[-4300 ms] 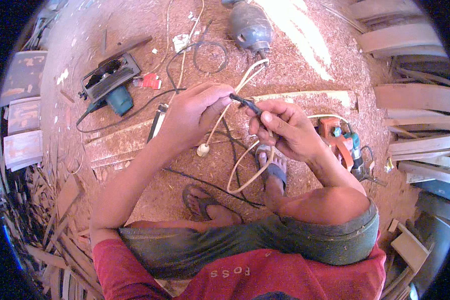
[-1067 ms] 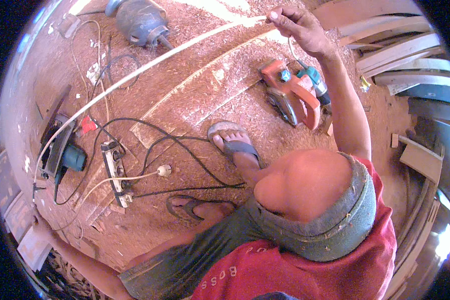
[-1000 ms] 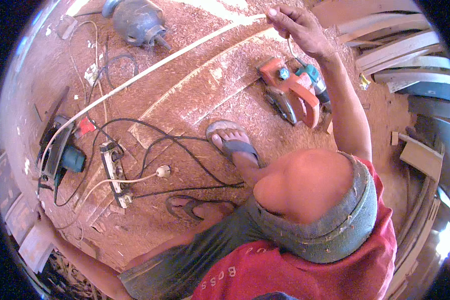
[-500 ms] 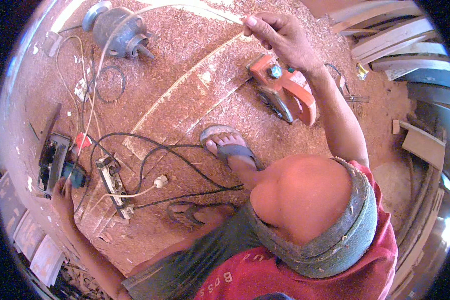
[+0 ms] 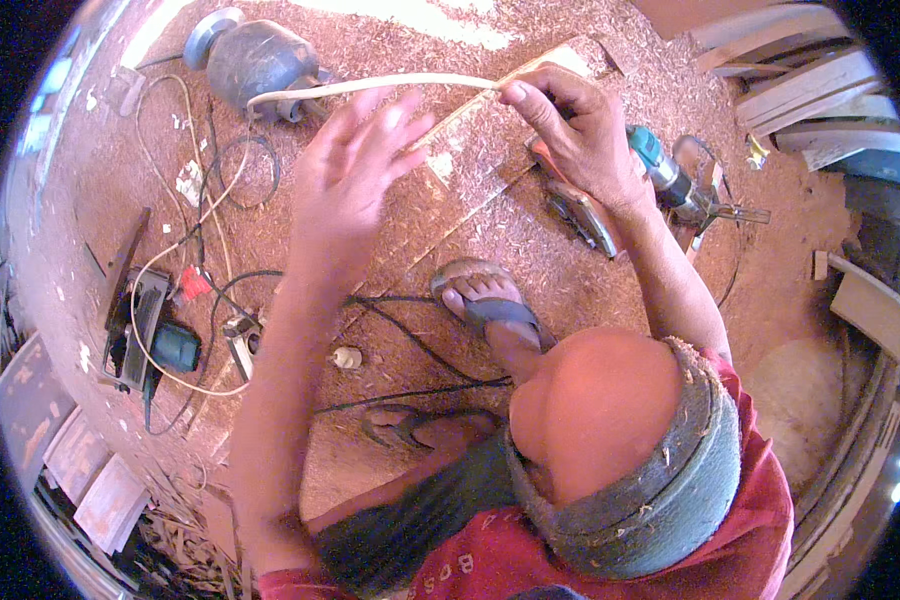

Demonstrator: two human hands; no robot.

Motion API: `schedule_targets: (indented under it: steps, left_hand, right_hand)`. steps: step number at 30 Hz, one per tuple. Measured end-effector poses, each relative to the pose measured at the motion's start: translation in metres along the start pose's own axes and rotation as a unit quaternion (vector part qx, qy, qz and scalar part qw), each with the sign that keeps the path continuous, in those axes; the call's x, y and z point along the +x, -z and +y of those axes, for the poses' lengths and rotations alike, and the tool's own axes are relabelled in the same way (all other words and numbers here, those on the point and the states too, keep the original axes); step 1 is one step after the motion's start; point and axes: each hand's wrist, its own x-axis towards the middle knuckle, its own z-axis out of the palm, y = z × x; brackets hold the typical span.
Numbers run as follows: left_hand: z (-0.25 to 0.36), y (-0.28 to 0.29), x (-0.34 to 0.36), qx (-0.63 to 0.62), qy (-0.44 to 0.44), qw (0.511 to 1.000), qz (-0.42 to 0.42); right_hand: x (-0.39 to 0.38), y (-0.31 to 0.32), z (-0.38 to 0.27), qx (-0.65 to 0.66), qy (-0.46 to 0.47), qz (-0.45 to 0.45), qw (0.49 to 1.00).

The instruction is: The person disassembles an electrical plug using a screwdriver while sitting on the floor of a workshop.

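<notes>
My right hand (image 5: pixel 570 130) pinches a pale cable (image 5: pixel 400 79) between thumb and forefinger at the upper middle. My left hand (image 5: pixel 355 175), blurred, reaches up just under that cable with its fingers spread. The cable loops down to the floor at the left, among black cords. Partly behind my left forearm are a power strip (image 5: pixel 240 340) and, just right of it, a pale plug (image 5: pixel 347 357). Beneath my right hand lie an orange-and-black power tool (image 5: pixel 585 218), partly hidden, and a teal drill (image 5: pixel 675 185).
A bulky grey machine (image 5: pixel 250 65) lies at the upper left, a dark-teal saw (image 5: pixel 175 345) at the left. Long boards (image 5: pixel 440 165) lie among wood shavings. Curved timber pieces (image 5: pixel 790 95) are stacked at the right, planks (image 5: pixel 70 455) at the lower left.
My left hand has swung from the far lower left up to the middle, beside my right hand. My right hand keeps the pale cable but sits lower. More of the drill shows.
</notes>
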Motion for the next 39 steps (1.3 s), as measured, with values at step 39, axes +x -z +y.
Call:
schedule_targets:
  steps: [39]
  left_hand:
    - [0.005,-0.079,0.013,-0.104,0.022,0.981,0.164]
  right_hand:
    - [-0.006,0.025,-0.022,-0.216,0.352,0.064,0.909]
